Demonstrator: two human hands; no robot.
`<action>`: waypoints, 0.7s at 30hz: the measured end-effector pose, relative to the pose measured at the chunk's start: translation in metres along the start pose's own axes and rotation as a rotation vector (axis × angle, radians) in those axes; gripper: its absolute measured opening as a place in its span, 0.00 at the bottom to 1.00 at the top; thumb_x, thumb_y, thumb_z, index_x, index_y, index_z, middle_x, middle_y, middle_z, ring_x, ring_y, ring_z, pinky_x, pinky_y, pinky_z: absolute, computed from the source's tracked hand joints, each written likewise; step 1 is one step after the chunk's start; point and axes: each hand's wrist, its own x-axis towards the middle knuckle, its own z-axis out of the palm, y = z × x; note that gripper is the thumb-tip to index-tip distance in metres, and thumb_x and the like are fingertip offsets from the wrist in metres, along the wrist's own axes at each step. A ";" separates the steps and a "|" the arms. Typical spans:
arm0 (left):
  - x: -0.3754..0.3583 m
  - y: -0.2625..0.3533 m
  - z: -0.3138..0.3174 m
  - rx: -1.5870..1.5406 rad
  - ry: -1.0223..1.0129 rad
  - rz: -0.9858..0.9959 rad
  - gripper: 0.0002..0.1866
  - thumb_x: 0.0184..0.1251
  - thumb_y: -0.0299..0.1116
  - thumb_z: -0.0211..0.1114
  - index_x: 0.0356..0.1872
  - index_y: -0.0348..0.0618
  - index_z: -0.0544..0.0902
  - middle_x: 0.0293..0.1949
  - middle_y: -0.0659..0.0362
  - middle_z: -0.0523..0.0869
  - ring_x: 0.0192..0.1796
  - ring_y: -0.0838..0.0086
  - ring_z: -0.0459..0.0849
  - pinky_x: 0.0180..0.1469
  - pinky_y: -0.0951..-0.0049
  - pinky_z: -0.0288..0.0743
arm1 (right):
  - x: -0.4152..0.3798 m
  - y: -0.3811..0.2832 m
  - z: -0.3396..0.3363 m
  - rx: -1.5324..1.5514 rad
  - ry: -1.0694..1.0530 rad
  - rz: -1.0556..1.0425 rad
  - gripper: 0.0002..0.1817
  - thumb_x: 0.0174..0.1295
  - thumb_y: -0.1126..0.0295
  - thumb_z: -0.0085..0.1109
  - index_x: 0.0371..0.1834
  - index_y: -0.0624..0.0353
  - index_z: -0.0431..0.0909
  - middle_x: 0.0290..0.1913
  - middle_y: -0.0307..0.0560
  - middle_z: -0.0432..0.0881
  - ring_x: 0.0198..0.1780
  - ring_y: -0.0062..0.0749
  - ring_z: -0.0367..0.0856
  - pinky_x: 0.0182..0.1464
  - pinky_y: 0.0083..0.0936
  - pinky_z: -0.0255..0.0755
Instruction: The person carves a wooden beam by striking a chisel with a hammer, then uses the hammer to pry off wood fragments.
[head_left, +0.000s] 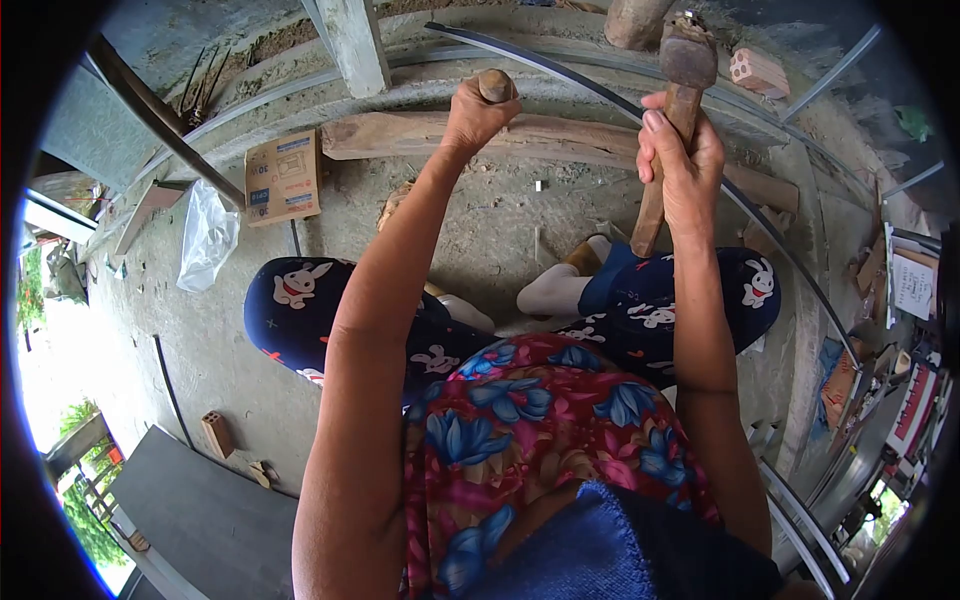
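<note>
My left hand (480, 115) is wrapped round a wooden handle (495, 86), whose round end shows above the fist; the rest of that tool is hidden. In my right hand (684, 160) is a hammer (689, 60), held by its wooden handle with the rusty metal head up. A long dark curved strip (560, 70) passes behind my right hand and runs down toward the right. Beyond my knees a long wooden beam (400, 135) lies across the floor, partly behind my left forearm.
A cardboard box (283, 178) and a clear plastic bag (209, 238) are at the left. Bricks (759, 73) and a round log (636, 22) are at the top right. A concrete post (352, 45) stands at the top. Tools and metal strips crowd the right edge.
</note>
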 end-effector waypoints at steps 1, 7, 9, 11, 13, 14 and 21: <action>0.001 -0.001 0.000 -0.012 -0.003 -0.013 0.06 0.48 0.28 0.67 0.27 0.41 0.81 0.26 0.64 0.84 0.32 0.82 0.79 0.39 0.77 0.75 | 0.000 0.000 -0.001 0.010 0.008 0.002 0.09 0.63 0.69 0.59 0.42 0.63 0.77 0.19 0.36 0.72 0.16 0.16 0.69 0.18 0.15 0.62; 0.001 0.002 0.000 0.034 -0.014 -0.010 0.08 0.48 0.30 0.67 0.30 0.40 0.81 0.27 0.61 0.84 0.32 0.81 0.79 0.39 0.75 0.75 | -0.001 -0.007 -0.002 0.035 0.043 -0.031 0.09 0.65 0.69 0.57 0.43 0.63 0.76 0.21 0.37 0.73 0.17 0.17 0.69 0.21 0.15 0.64; 0.001 0.002 0.002 0.059 -0.009 0.002 0.09 0.48 0.30 0.67 0.31 0.39 0.81 0.27 0.60 0.84 0.32 0.81 0.79 0.39 0.75 0.76 | 0.000 0.000 -0.001 -0.056 0.081 -0.145 0.09 0.64 0.70 0.58 0.42 0.64 0.76 0.22 0.38 0.75 0.19 0.18 0.72 0.23 0.16 0.67; 0.001 -0.001 0.004 0.100 0.001 0.009 0.10 0.49 0.30 0.67 0.32 0.38 0.81 0.28 0.60 0.84 0.33 0.80 0.79 0.40 0.74 0.76 | 0.000 0.006 0.000 -0.164 0.126 -0.263 0.08 0.64 0.72 0.58 0.42 0.65 0.75 0.24 0.40 0.77 0.21 0.19 0.75 0.26 0.16 0.70; -0.002 0.003 0.007 0.063 -0.025 0.002 0.07 0.51 0.28 0.66 0.31 0.40 0.81 0.28 0.63 0.83 0.33 0.82 0.78 0.40 0.76 0.75 | -0.002 0.010 0.005 -0.286 0.177 -0.386 0.07 0.64 0.77 0.56 0.42 0.66 0.73 0.27 0.42 0.78 0.24 0.21 0.77 0.28 0.17 0.72; -0.004 0.004 0.009 0.044 -0.039 0.000 0.05 0.52 0.27 0.65 0.30 0.40 0.81 0.28 0.65 0.83 0.33 0.83 0.78 0.40 0.76 0.75 | -0.004 0.011 0.005 -0.279 0.115 -0.340 0.07 0.63 0.78 0.57 0.42 0.66 0.73 0.27 0.42 0.79 0.24 0.21 0.78 0.28 0.17 0.73; -0.009 0.005 0.008 0.082 -0.043 -0.019 0.07 0.52 0.28 0.65 0.32 0.39 0.80 0.27 0.62 0.83 0.31 0.82 0.78 0.37 0.77 0.75 | -0.005 0.022 0.017 -0.425 -0.038 -0.112 0.11 0.59 0.73 0.65 0.40 0.63 0.73 0.26 0.37 0.78 0.20 0.14 0.71 0.21 0.15 0.65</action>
